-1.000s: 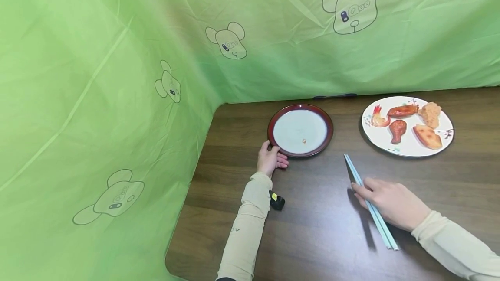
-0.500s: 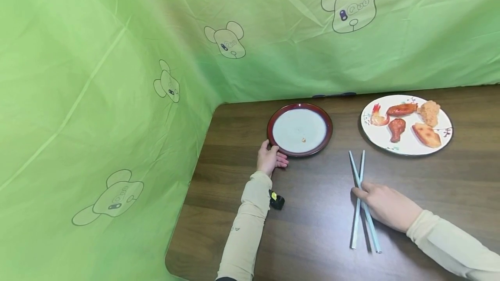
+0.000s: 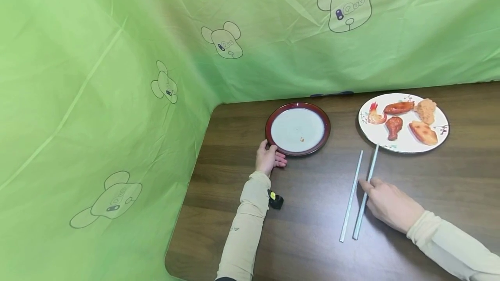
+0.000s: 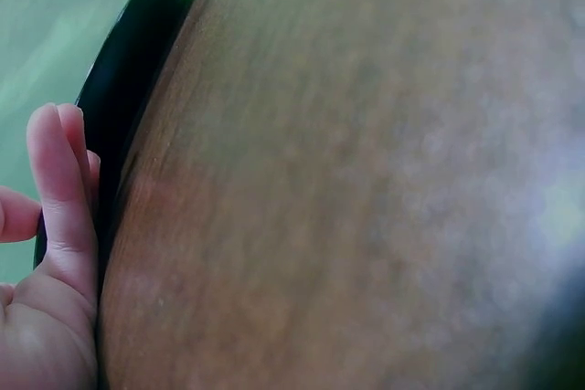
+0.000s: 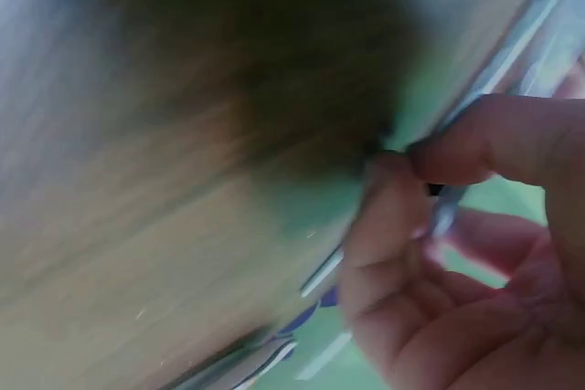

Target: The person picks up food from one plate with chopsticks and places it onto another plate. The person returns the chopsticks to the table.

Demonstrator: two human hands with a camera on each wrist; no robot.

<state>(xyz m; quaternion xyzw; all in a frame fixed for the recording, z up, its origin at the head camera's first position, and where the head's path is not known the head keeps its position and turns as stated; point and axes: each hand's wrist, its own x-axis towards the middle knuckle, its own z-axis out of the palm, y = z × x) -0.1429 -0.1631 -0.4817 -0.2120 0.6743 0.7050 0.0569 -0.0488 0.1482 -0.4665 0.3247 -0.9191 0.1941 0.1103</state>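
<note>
In the head view my right hand (image 3: 392,205) pinches one pale blue chopstick (image 3: 361,214) between thumb and fingers. The other chopstick (image 3: 349,205) lies to its left, almost parallel and a little apart; whether my fingertips touch it cannot be told. Blur covers much of the right wrist view, where the curled fingers (image 5: 384,253) show near a chopstick. My left hand (image 3: 266,160) holds the near-left rim of a red-rimmed plate (image 3: 298,120), which has a small orange mark on it. Against that plate's dark side, in the left wrist view, the fingers (image 4: 59,171) stand nearly straight.
A white plate (image 3: 376,138) at the right bears a shrimp (image 3: 376,117), a chicken wing (image 3: 399,107), a drumstick (image 3: 394,128), a fried chicken piece (image 3: 425,111) and a browned slice (image 3: 423,132). A green curtain (image 3: 273,64) rises behind the brown table (image 3: 312,220).
The two chopsticks were together, then crossed, and now stand apart side by side, their tips turned further right. My left hand stays on the plate.
</note>
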